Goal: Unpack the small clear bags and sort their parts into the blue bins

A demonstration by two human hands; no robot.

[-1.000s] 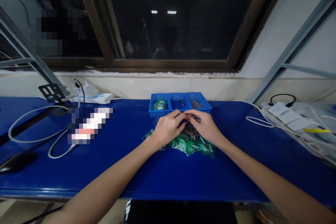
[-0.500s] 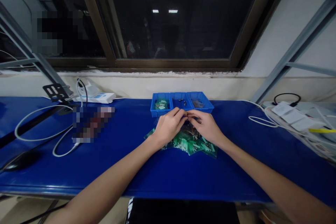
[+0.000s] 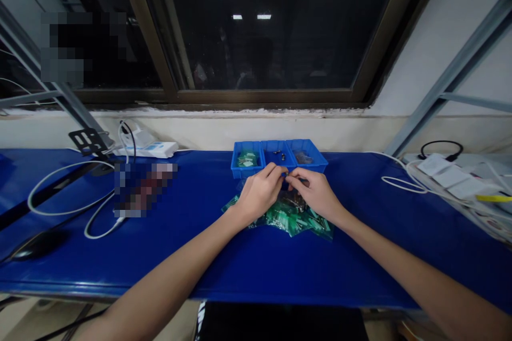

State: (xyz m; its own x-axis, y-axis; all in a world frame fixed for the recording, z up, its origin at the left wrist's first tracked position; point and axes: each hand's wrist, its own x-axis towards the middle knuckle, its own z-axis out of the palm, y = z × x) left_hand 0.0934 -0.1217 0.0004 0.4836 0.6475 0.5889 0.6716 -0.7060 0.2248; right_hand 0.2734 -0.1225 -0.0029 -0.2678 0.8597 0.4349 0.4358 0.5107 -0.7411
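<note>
My left hand point(image 3: 259, 192) and my right hand point(image 3: 312, 191) meet fingertip to fingertip above a clear plastic bag point(image 3: 294, 216) full of small green parts on the blue table. Both hands are closed in a pinch around something tiny that I cannot make out. Just beyond them stand three joined blue bins: the left bin point(image 3: 245, 159) holds green parts, the middle bin point(image 3: 279, 154) a few dark bits, the right bin point(image 3: 306, 155) some brownish pieces.
White cables point(image 3: 66, 192) loop across the table's left side beside a black mouse point(image 3: 38, 242) and a white device point(image 3: 154, 147). A white power strip point(image 3: 452, 176) and more cables lie at the right. A window and metal frame struts stand behind.
Both hands have stayed pinched together over the bag, with only small finger movement. The view has shifted slightly.
</note>
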